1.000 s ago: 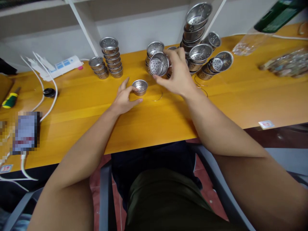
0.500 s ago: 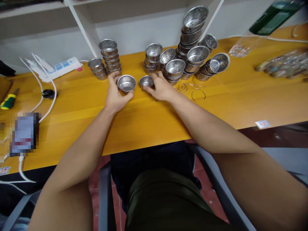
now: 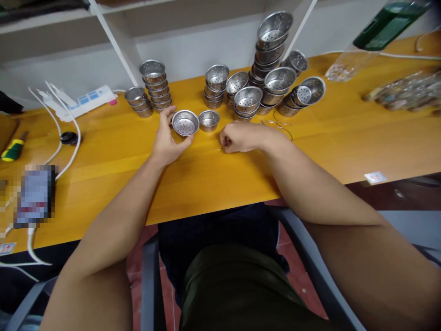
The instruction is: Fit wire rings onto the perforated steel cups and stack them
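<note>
My left hand [image 3: 168,140] curves around a round metal cup with a perforated base [image 3: 186,123], thumb at its near side and fingers at the far left. Just right of it stands a smaller perforated metal cup [image 3: 209,121], which no hand touches. Fingers pinched together, my right hand [image 3: 237,137] is low at the tabletop, right of the small cup. A thin wire [image 3: 217,148] sticks out to the left of its fingertips; the rest of that wire is hidden by the hand. More thin curved wires [image 3: 275,125] lie behind my right wrist.
Stacked perforated cups [image 3: 217,78] line the back, with a taller stack [image 3: 272,46] to their right and another stack [image 3: 155,80] at left. A power strip [image 3: 89,101], phone [image 3: 34,195] and screwdriver [image 3: 14,149] lie left. A bottle [image 3: 375,34] is at the right.
My right hand has let go of the small cup and moved toward me and slightly right, down to the thin wire. My left hand and its cup have shifted slightly right.
</note>
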`<action>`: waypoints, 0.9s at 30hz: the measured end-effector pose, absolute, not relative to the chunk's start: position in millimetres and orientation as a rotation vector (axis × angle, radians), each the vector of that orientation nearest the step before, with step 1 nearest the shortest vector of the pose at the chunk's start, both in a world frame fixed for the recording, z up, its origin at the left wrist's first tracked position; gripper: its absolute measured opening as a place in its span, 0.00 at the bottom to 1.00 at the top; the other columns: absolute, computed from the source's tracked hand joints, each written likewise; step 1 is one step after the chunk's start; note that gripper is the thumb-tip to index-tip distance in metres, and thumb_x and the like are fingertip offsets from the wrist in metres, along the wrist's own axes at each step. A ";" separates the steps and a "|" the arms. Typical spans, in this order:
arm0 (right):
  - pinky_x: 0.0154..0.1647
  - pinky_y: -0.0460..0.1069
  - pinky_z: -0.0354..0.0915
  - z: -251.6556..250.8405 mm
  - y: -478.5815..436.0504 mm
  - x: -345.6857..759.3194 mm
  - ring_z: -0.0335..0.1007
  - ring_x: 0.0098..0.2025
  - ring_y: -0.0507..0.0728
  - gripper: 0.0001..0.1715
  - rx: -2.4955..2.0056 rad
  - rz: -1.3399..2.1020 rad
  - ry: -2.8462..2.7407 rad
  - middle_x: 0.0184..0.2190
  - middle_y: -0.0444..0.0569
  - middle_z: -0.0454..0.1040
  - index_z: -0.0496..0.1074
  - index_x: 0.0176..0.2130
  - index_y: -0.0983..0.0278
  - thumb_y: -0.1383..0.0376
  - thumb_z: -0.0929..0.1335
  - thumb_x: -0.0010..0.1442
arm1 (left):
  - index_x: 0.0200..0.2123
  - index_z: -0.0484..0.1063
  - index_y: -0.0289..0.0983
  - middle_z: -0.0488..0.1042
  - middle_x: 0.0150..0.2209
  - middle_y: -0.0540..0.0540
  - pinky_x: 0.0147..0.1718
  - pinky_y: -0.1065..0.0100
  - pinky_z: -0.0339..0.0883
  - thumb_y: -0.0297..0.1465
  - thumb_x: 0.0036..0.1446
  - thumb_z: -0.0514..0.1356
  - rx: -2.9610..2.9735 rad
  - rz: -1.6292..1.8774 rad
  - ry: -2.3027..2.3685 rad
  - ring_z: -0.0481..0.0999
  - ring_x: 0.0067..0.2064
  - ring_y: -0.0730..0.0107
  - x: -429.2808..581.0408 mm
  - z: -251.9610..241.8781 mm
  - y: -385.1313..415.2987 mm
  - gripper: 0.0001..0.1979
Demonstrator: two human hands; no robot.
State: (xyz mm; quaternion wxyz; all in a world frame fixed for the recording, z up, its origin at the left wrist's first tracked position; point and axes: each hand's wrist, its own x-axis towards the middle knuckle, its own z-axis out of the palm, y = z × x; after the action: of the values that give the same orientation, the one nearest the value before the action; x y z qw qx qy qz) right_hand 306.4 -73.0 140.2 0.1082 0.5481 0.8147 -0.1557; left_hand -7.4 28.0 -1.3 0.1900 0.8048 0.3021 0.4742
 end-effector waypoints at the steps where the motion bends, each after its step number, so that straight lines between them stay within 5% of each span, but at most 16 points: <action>1: 0.43 0.53 0.67 142.7 -76.0 300.6 0.87 0.46 0.62 0.11 1.601 -0.423 2.379 0.49 0.55 0.95 0.94 0.53 0.66 0.72 0.78 0.78 | 0.85 0.58 0.49 0.73 0.82 0.32 0.90 0.33 0.73 0.61 0.67 0.87 2.270 1.337 0.840 0.80 0.85 0.30 -7.3 -0.5 26.9 0.60; 9: 0.41 0.56 0.64 146.1 -89.1 277.0 0.91 0.51 0.69 0.16 1.545 -0.217 2.284 0.54 0.66 0.95 0.96 0.60 0.70 0.65 0.79 0.80 | 0.83 0.64 0.49 0.77 0.80 0.33 0.86 0.34 0.76 0.69 0.61 0.87 2.264 1.463 0.844 0.81 0.83 0.29 -6.6 10.8 21.4 0.62; 14: 0.44 0.56 0.62 136.3 -80.8 289.0 0.87 0.50 0.67 0.09 1.619 -0.305 2.433 0.51 0.62 0.93 0.92 0.50 0.65 0.63 0.79 0.79 | 0.74 0.73 0.46 0.79 0.70 0.37 0.84 0.32 0.76 0.70 0.54 0.90 2.259 1.541 0.866 0.83 0.77 0.31 -8.5 13.7 25.8 0.59; 16: 0.45 0.56 0.62 131.1 -74.9 298.2 0.83 0.45 0.64 0.05 1.676 -0.435 2.574 0.44 0.56 0.90 0.85 0.44 0.62 0.65 0.79 0.76 | 0.70 0.76 0.46 0.78 0.66 0.40 0.84 0.31 0.76 0.70 0.49 0.92 2.266 1.574 0.870 0.83 0.74 0.32 -10.3 15.2 27.3 0.59; 20: 0.44 0.54 0.65 116.7 -62.2 311.4 0.73 0.37 0.58 0.13 1.798 -0.897 2.927 0.36 0.46 0.80 0.71 0.40 0.58 0.72 0.77 0.68 | 0.66 0.77 0.46 0.77 0.64 0.41 0.84 0.29 0.77 0.69 0.46 0.94 2.255 1.579 0.884 0.83 0.73 0.34 -9.4 15.8 25.5 0.58; 24: 0.43 0.52 0.71 96.0 -48.8 313.9 0.72 0.37 0.56 0.15 1.747 -1.365 3.210 0.35 0.43 0.77 0.74 0.44 0.58 0.67 0.82 0.67 | 0.68 0.72 0.48 0.79 0.63 0.42 0.75 0.37 0.85 0.72 0.46 0.93 2.065 1.535 0.830 0.88 0.67 0.42 -0.8 5.7 21.7 0.61; 27: 0.40 0.52 0.76 86.4 -42.3 311.2 0.72 0.36 0.57 0.20 1.746 -1.553 3.327 0.33 0.43 0.75 0.80 0.50 0.57 0.53 0.86 0.73 | 0.70 0.69 0.50 0.82 0.60 0.45 0.64 0.47 0.90 0.73 0.44 0.93 1.858 1.455 0.742 0.92 0.57 0.51 2.8 -2.6 20.8 0.64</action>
State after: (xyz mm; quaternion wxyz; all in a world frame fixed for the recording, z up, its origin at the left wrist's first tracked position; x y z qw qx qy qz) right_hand 311.2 -42.3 86.4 -0.4457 0.3844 0.7326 -0.3419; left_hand 2.8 20.8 -2.6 0.3280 0.7095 0.2834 0.5556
